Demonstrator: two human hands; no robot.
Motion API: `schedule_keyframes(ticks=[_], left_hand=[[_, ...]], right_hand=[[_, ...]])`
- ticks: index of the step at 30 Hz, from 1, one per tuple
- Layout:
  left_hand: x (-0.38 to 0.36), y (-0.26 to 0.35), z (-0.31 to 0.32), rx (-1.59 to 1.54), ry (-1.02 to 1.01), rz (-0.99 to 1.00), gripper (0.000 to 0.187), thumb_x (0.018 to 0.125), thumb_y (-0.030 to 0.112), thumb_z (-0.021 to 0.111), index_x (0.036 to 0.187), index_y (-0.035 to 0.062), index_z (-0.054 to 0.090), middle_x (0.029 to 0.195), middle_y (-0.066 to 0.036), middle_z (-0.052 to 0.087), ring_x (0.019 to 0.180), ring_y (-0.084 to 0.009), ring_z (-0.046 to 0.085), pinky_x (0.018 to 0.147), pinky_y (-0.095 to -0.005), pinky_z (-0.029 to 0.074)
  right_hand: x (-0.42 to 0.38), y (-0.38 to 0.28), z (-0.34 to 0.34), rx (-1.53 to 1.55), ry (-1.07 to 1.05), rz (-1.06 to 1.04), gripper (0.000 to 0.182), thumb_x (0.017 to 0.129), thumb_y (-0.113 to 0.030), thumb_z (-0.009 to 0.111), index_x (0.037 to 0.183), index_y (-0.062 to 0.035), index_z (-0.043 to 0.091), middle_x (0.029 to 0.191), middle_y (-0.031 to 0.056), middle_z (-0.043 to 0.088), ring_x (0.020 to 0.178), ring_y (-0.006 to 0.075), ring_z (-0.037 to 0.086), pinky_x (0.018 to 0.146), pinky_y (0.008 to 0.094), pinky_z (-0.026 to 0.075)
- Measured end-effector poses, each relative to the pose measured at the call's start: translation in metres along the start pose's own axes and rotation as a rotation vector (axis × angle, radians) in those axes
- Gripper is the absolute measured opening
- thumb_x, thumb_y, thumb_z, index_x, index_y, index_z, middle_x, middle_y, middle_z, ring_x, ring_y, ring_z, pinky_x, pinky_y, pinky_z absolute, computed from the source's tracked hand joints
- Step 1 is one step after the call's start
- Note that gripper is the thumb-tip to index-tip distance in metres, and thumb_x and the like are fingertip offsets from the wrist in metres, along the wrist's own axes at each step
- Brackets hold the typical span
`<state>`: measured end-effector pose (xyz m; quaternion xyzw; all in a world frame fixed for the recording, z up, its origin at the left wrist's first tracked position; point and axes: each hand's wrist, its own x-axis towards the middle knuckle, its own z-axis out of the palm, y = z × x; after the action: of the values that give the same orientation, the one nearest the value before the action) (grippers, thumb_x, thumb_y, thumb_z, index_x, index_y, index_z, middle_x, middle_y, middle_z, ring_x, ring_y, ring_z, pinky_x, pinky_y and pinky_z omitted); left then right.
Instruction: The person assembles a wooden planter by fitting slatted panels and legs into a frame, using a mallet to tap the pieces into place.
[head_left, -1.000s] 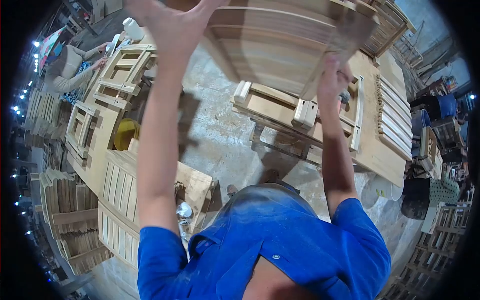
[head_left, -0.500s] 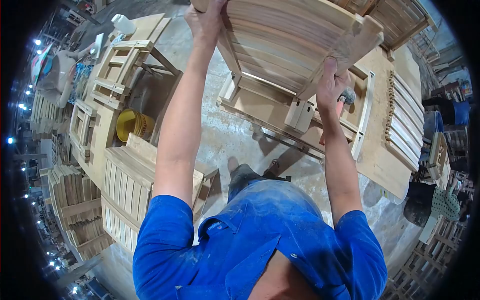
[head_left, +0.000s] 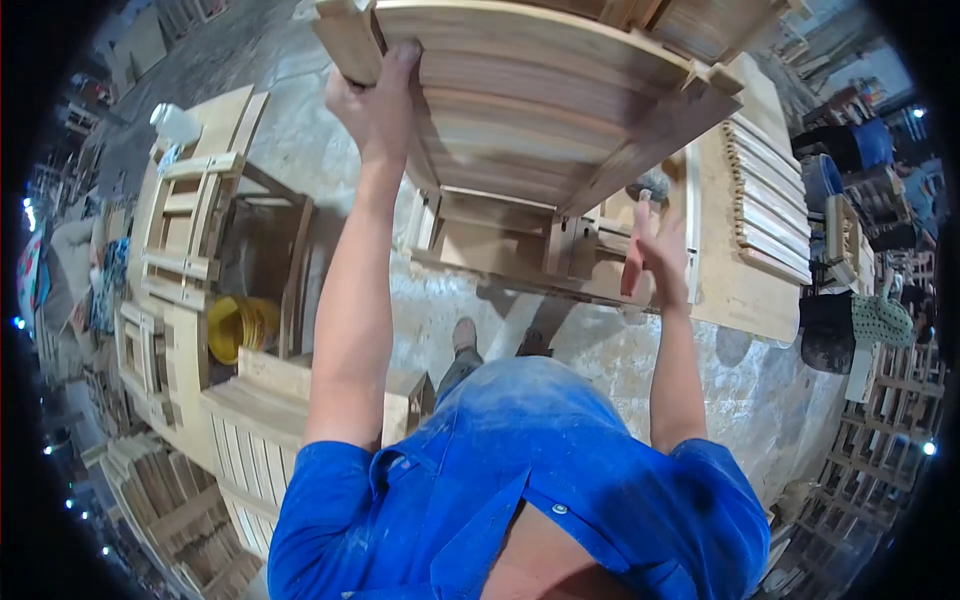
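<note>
My left hand (head_left: 375, 110) is wrapped around the left side post of a slatted wooden furniture frame (head_left: 520, 120), which stands tilted over the workbench. Its right-hand post (head_left: 660, 150) is free of my hands. My right hand (head_left: 665, 255) is over the bench, fingers apart and slightly blurred, right at the red handle of a hammer (head_left: 634, 255). The hammer's grey head (head_left: 654, 184) points away from me. Below the slatted frame, a pale wooden frame (head_left: 480, 222) lies on the bench, with a wooden block (head_left: 570, 245) near its middle.
A row of wooden slats (head_left: 770, 205) lies on the bench board (head_left: 745, 290) at right. To my left are a yellow bucket (head_left: 235, 328), small wooden frames (head_left: 190, 215), a white bottle (head_left: 175, 123) and slatted pieces (head_left: 250, 440). Another person (head_left: 75, 270) is at far left.
My right hand has let go of the right post and moved down to the hammer handle. My left hand still grips the left post; the view has shifted.
</note>
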<state>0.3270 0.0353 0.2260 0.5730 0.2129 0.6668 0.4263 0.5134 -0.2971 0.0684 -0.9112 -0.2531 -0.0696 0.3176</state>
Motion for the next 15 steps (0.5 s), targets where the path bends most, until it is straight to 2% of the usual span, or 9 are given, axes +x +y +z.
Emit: schedule_keyframes(ticks=[1,3,5,6,8,10,11,13,15], left_hand=[[0.000,0.001,0.001,-0.040,-0.004,-0.019,0.019,0.077,0.007,0.077,0.087,-0.0020,0.064,0.081,-0.002,0.065,0.074,-0.0079,0.057,0.067,-0.0252,0.048],[0.001,0.003,0.003,-0.065,-0.031,-0.044,0.019,0.077,0.007,0.077,0.088,-0.0016,0.064,0.081,-0.002,0.065,0.073,-0.0078,0.057,0.066,-0.0251,0.048],[0.004,-0.001,0.001,-0.059,-0.062,-0.056,0.018,0.078,0.008,0.079,0.087,-0.0003,0.065,0.081,-0.001,0.066,0.073,-0.0076,0.058,0.066,-0.0254,0.049],[0.006,0.001,-0.001,-0.088,-0.081,-0.059,0.018,0.078,0.008,0.079,0.087,-0.0003,0.065,0.081,-0.001,0.066,0.073,-0.0076,0.058,0.066,-0.0254,0.049],[0.010,0.007,-0.007,0.026,-0.202,-0.211,0.019,0.078,0.008,0.079,0.089,-0.0003,0.066,0.082,-0.001,0.066,0.072,-0.0076,0.059,0.066,-0.0249,0.049],[0.015,0.004,-0.010,-0.027,-0.234,-0.174,0.019,0.078,0.007,0.079,0.090,-0.0003,0.067,0.083,-0.002,0.067,0.072,-0.0079,0.059,0.066,-0.0246,0.049],[0.016,0.000,-0.009,-0.038,-0.246,-0.150,0.018,0.078,0.007,0.078,0.091,-0.0003,0.068,0.083,-0.002,0.067,0.072,-0.0081,0.060,0.066,-0.0242,0.049],[0.016,-0.003,-0.006,-0.087,-0.244,-0.186,0.018,0.078,0.006,0.078,0.093,-0.0008,0.068,0.084,-0.003,0.068,0.073,-0.0087,0.061,0.067,-0.0241,0.049],[0.011,0.001,-0.007,-0.175,-0.225,-0.270,0.018,0.079,0.002,0.077,0.094,-0.0027,0.067,0.085,-0.005,0.068,0.078,-0.0101,0.062,0.071,-0.0247,0.050]], right_hand=[[-0.008,0.018,0.025,-0.013,0.025,0.009,0.057,0.091,-0.043,0.057,0.127,0.0004,0.053,0.102,0.0244,0.060,0.095,0.0384,0.059,0.084,0.0437,0.047],[-0.022,0.046,0.053,0.054,-0.179,0.090,0.057,0.085,-0.029,0.065,0.130,0.0018,0.048,0.094,0.0193,0.062,0.069,0.0289,0.060,0.067,0.0355,0.050],[-0.019,0.054,0.042,0.081,-0.253,0.148,0.060,0.082,-0.023,0.069,0.131,0.0024,0.045,0.090,0.0168,0.063,0.056,0.0242,0.060,0.059,0.0314,0.051],[-0.005,0.053,0.024,0.447,-0.443,0.368,0.062,0.078,-0.014,0.069,0.132,0.0018,0.043,0.086,0.0128,0.062,0.054,0.0197,0.058,0.054,0.0305,0.050],[-0.006,0.044,-0.012,0.826,-0.578,0.578,0.065,0.075,-0.005,0.070,0.133,0.0011,0.042,0.082,0.0088,0.061,0.052,0.0151,0.057,0.049,0.0295,0.048],[-0.031,0.004,-0.067,0.900,-0.245,0.533,0.062,0.073,0.002,0.068,0.129,0.0014,0.043,0.080,0.0074,0.059,0.056,0.0150,0.058,0.049,0.0286,0.050],[-0.035,-0.025,-0.108,0.878,-0.192,0.372,0.062,0.078,-0.004,0.065,0.135,0.0012,0.041,0.082,0.0072,0.060,0.062,0.0134,0.059,0.052,0.0276,0.051],[-0.036,-0.044,-0.170,0.658,-0.066,0.126,0.064,0.083,-0.014,0.067,0.141,0.0001,0.040,0.091,0.0070,0.060,0.069,0.0112,0.060,0.058,0.0260,0.054],[-0.019,-0.117,-0.260,0.248,0.139,0.134,0.067,0.084,-0.020,0.071,0.141,-0.0019,0.043,0.090,0.0044,0.058,0.070,0.0124,0.058,0.061,0.0273,0.051]])
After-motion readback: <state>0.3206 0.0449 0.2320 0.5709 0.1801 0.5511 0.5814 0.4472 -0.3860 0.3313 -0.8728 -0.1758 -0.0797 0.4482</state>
